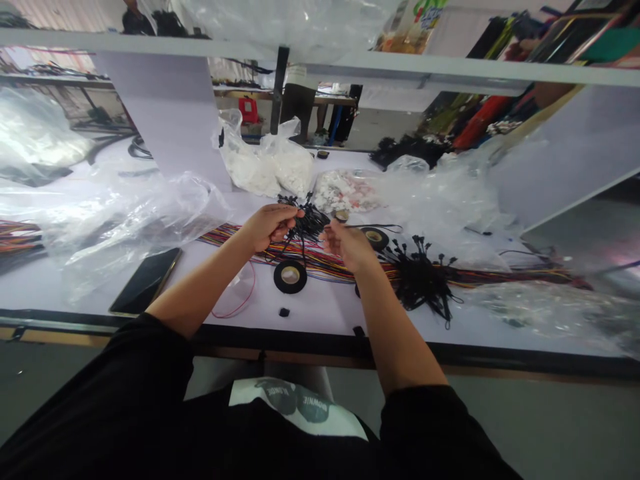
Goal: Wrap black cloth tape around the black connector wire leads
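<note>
Slightly apart, both hands (274, 225) (349, 245) curl over coloured wires (327, 265).

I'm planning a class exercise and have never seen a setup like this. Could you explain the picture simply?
There's no machine doing the work, just a person's bare left hand and right hand. The one camera is worn on the head, looking forward and down.

On the table lie coloured wires, a phone, a roll of black tape, clear bags and bunched black cables. The hands are near another black bunch; what they hold, if anything, is too small to tell.
</note>
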`<state>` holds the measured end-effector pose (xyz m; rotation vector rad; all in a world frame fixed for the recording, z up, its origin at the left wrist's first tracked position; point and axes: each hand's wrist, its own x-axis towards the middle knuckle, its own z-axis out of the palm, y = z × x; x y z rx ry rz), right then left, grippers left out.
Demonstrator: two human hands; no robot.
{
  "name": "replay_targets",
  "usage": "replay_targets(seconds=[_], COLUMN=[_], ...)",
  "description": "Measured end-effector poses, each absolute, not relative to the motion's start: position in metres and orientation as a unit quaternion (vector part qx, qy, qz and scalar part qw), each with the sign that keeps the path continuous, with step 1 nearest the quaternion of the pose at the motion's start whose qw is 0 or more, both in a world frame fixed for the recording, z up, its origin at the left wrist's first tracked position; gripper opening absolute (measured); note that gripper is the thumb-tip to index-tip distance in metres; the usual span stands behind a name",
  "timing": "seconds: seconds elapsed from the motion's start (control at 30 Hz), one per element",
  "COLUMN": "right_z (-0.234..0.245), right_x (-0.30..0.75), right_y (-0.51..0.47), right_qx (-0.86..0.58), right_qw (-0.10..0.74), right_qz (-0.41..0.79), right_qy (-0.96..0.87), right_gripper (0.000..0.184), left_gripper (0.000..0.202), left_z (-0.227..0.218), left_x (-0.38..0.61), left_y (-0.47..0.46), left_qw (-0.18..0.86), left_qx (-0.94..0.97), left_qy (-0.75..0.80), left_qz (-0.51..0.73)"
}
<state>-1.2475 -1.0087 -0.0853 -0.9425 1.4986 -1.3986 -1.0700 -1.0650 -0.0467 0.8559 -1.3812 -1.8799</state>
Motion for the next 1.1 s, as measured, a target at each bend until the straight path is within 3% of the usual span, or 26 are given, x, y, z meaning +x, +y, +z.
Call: replay_targets(seconds=[0.1, 0.3, 0.4, 0.47, 0.67, 0.8, 0.93, 1.1], right_z=[-0.102, -0.109, -0.105, -0.102, -0.096, -0.097, -0.098, -0.1], right_x=[-1.246, -1.223, -1.22, -1.221, -1.218, -1.217, -1.226, -1.247], right_y=[-1.01, -1.0, -0.997, -0.996, -0.994, -0.997, -1.007, -1.022], right_qx=[-0.447, -0.594, -0.581, -0.558, -0.531, -0.531, -0.48, -0.45], right_qw=[0.375, 0.296, 0.244, 0.255, 0.302, 0.216, 0.125, 0.18], right_qz=[-0.467, -0.517, -0.533, -0.555, -0.602, -0.632, -0.679, -0.632], right_qy=[0.664, 0.54, 0.564, 0.561, 0.514, 0.522, 0.541, 0.604], right_gripper=[0.036, 0.04, 0.019, 0.013, 0.016, 0.016, 0.017, 0.015], left_gripper=[0.023, 0.017, 0.016, 0.012, 0.01, 0.01, 0.012, 0.012], left_z=[-0.045, -0.045, -0.05, -0.052, -0.049, -0.052, -0.052, -0.046], left_x=[-1.069, -1.072, -1.072, -1.072, -1.073, -1.075, -1.074, -1.067], left_y=[-1.067, -1.067, -1.066, -1.065, -1.057, -1.052, -1.048, -1.051], left_qw=[0.286, 0.29, 0.319, 0.335, 0.324, 0.25, 0.219, 0.212], left_qx=[0.293, 0.274, 0.27, 0.281, 0.307, 0.327, 0.379, 0.367], left_qy=[-0.467, -0.414, -0.447, -0.478, -0.529, -0.571, -0.656, -0.689], left_qz=[-0.784, -0.818, -0.791, -0.762, -0.722, -0.71, -0.615, -0.588])
